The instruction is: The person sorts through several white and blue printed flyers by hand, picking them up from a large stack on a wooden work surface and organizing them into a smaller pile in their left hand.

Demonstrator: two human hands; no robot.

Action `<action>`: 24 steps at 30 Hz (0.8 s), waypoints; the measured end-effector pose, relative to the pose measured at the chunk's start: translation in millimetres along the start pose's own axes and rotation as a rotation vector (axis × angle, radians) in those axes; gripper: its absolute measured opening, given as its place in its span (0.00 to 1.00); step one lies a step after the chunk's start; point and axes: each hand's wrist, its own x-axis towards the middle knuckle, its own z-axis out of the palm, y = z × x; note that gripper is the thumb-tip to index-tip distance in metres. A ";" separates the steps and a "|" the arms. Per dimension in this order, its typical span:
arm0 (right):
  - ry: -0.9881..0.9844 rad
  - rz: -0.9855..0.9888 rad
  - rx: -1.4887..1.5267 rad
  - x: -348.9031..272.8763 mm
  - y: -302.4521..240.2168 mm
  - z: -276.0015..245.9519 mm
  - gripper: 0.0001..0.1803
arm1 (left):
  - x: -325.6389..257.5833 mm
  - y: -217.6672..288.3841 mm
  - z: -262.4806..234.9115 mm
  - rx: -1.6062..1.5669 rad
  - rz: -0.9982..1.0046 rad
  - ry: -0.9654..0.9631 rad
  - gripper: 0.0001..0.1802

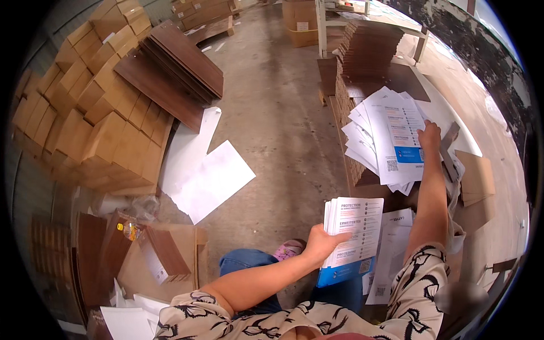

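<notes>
My left hand (324, 246) grips a thick stack of white leaflets with a blue lower band (359, 226), held above my knees with the thumb across the front. Out to the right, my right hand (430, 136) is closed at the right edge of a single leaflet (402, 122) of the same kind. That leaflet lies over a fanned pile of printed white sheets (371, 133). Beneath the sheets is a stack of brown boards (348, 105). The fingertips of my right hand are partly hidden.
Cardboard boxes (107, 141) are piled at the left, with brown panels (170, 73) leaning on them. White sheets (218, 175) lie on the floor. A yellow-capped bottle (130, 230) is near the lower left. More printed sheets (391, 255) hang beside my right forearm.
</notes>
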 end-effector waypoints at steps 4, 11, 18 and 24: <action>0.281 -0.174 0.008 -19.3 11.3 -13.7 0.22 | -0.4 5.6 6.2 -0.031 0.018 -0.020 0.15; -0.258 0.045 1.060 -247.3 -6.9 -57.4 0.09 | 0.3 4.6 -9.7 -0.092 0.035 0.004 0.16; -0.447 0.659 1.523 -379.1 -8.9 -71.3 0.09 | -0.6 -13.3 5.9 0.042 -0.028 -0.064 0.16; -0.447 0.825 1.613 -407.1 17.4 -63.5 0.10 | -1.9 -12.7 8.1 0.139 -0.177 -0.124 0.20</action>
